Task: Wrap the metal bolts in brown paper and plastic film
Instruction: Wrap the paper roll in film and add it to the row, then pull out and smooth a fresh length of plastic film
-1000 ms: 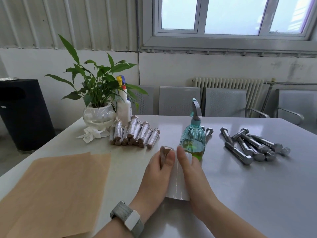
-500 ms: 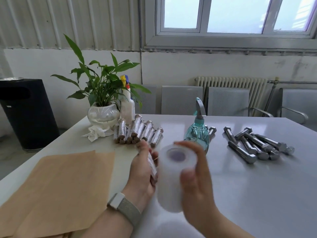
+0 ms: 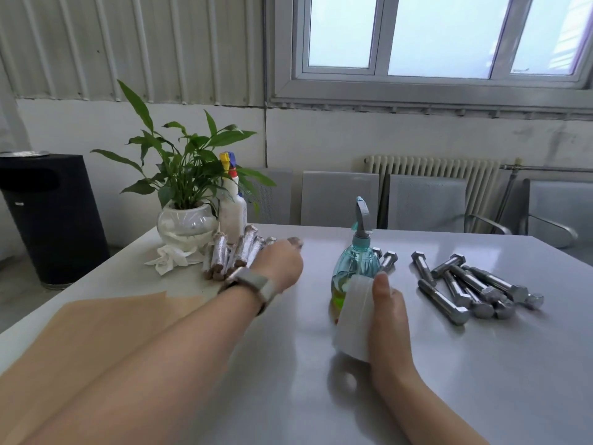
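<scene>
the left hand (image 3: 278, 264) is stretched far forward over the grey table (image 3: 481, 364), forearm nearly straight, wrist with a watch band (image 3: 248, 285) turned up toward the camera. it is curled round a wrapped bolt (image 3: 296, 242), whose tip pokes out beyond the knuckles, just to the left of the blue spray bottle (image 3: 356, 268) and right at the edge of the row of wrapped bolts (image 3: 236, 256). the fingers themselves are hidden behind the back of the hand.

the right hand (image 3: 386, 319) sits nearer the camera, in front of the spray bottle, thumb pointing up and fingers closed round the roll of plastic film (image 3: 353, 316), which stands tilted with its lower end on the table.

the bare metal bolts (image 3: 471, 287) lie in a loose heap to the right of the spray bottle. the brown paper (image 3: 90, 335) lies flat far to the bottle's left, partly under the left forearm. a potted plant (image 3: 186, 200) and a white spray bottle (image 3: 233, 203) stand behind the wrapped row.
</scene>
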Available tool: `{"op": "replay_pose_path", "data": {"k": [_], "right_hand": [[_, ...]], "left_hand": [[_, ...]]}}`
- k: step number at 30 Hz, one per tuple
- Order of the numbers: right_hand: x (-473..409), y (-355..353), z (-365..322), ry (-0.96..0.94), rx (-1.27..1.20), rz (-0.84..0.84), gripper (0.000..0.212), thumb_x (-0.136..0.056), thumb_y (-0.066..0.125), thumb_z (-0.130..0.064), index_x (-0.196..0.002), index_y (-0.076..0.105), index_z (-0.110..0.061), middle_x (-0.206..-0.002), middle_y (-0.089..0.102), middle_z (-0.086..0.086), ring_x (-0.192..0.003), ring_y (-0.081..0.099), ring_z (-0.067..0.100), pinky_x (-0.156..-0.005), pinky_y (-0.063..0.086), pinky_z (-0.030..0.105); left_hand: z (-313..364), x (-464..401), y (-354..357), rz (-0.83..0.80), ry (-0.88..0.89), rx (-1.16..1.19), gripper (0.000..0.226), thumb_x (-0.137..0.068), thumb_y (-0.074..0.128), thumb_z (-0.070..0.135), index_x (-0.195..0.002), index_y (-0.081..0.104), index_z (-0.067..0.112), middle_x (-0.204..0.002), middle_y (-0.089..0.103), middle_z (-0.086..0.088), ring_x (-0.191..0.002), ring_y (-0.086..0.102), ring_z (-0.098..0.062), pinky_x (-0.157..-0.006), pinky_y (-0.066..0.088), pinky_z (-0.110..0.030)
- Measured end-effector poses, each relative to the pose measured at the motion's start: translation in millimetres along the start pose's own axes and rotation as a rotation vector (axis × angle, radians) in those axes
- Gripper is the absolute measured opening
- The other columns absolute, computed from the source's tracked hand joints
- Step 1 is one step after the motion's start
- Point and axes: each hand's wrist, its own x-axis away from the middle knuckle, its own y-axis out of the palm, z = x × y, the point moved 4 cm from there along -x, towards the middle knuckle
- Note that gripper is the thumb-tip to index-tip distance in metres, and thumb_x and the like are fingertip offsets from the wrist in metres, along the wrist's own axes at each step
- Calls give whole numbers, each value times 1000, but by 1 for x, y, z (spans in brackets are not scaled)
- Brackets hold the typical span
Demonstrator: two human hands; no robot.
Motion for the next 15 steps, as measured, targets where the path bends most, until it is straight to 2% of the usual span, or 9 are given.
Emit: {"op": "replay_pose_path", "data": {"k": [1,2,4,6,9,11,13,15], "right_hand": [[-1,0,2,-21,29,0,81,-73,46,-79,-113,58,-9,-99,69,21,-87,68,42,-76,55,63],[-3,-1,4,-42,51,6,77,-70,45,-81,-110,59,-17,-96,70,16,-85,68,37,-76,55,61],[-7,-3,11,-57,86,14,61,-65,45,-84,-99,57,-34,-90,70,7,-82,69,29,-76,56,57],[-10,-1,17,-60,108,-12,51,-64,45,-84,-91,55,-42,-91,71,7,-83,69,30,-78,56,56],[-11,3,19,-70,90,-59,45,-64,49,-84,-89,55,-47,-94,71,8,-87,69,34,-79,55,58],[-12,4,21,-75,71,-72,45,-64,51,-83,-89,56,-46,-93,71,9,-86,69,35,-78,55,59],[-13,3,21,-79,65,-67,46,-63,52,-84,-88,57,-46,-92,72,10,-85,69,35,-76,56,60],[-14,2,22,-73,60,-67,47,-62,53,-84,-88,57,-46,-93,72,9,-85,69,36,-76,55,60]], "left_hand": [[7,-10,7,49,84,-218,28,-99,39,10,-123,53,8,-121,61,-20,-109,60,-34,-86,47,-37],[8,-21,14,80,108,-335,28,-98,38,10,-122,53,6,-125,59,-20,-117,55,-35,-91,45,-38],[6,-36,31,151,131,-512,27,-99,40,19,-122,49,8,-125,58,-18,-118,55,-35,-85,46,-39],[3,-46,50,167,172,-668,30,-97,41,22,-125,42,11,-123,54,-17,-111,57,-35,-74,42,-36],[-7,-57,71,196,186,-817,38,-94,40,19,-132,40,19,-122,46,-15,-105,57,-30,-70,38,-33],[-8,-60,81,220,217,-897,37,-93,41,18,-129,46,21,-123,41,-13,-108,49,-29,-72,41,-32],[-6,-66,85,247,280,-975,33,-92,41,19,-123,52,20,-124,39,-12,-113,41,-29,-82,41,-36],[-7,-75,84,221,369,-1015,34,-91,42,19,-123,53,19,-130,39,-11,-119,39,-29,-94,34,-41]]}}
